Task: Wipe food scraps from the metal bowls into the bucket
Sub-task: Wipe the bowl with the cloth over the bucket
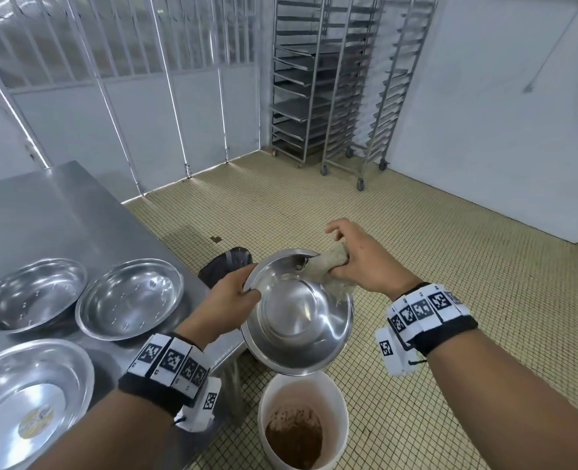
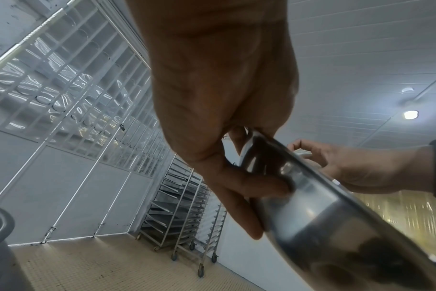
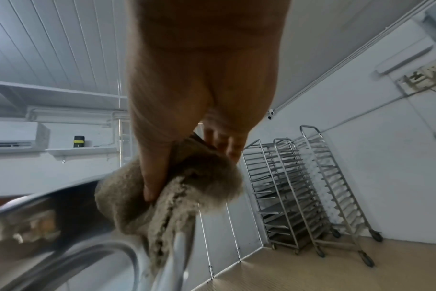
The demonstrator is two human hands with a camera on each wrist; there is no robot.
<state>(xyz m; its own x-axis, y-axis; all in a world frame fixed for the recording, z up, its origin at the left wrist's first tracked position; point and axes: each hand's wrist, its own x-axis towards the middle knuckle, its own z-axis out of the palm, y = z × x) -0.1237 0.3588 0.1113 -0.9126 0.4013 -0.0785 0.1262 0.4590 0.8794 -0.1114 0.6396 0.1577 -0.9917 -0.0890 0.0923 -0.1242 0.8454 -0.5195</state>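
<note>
I hold a shiny metal bowl tilted over a white bucket that has brown scraps at its bottom. My left hand grips the bowl's left rim, thumb inside, fingers behind; the left wrist view shows that pinch on the rim. My right hand clutches a beige cloth and presses it against the bowl's far right rim. In the right wrist view the cloth drapes over the bowl's edge. The bowl's inside looks clean and bright.
Three more metal bowls sit on the steel table at my left: two at the back, one near me. A dark bin stands behind the held bowl. Wheeled tray racks line the far wall across tiled floor.
</note>
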